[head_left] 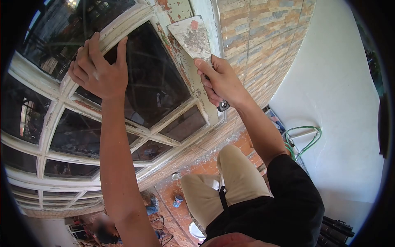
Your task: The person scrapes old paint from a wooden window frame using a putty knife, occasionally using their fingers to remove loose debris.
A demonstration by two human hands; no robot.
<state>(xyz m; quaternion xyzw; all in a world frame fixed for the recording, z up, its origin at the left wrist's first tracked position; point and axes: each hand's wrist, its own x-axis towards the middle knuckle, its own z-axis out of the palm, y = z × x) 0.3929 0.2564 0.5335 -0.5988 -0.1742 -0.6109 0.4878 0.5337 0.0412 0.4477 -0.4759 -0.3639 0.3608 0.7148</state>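
My right hand [220, 82] grips the handle of a wide metal scraper [191, 37], index finger laid along the blade. The blade's edge lies against the white window frame [177, 16], where the paint is peeling and rusty patches show. My left hand [98, 68] grasps a white glazing bar of the same window, fingers curled over it beside a dark glass pane [152, 78]. Both arms reach up and forward.
The large multi-pane window [53, 156] sits in a brick wall [255, 45]. Far below lie a brick floor, a small can [177, 201], a white bowl-like thing [196, 231] and a green hose [304, 140] by a white wall. Another person [105, 230] crouches below.
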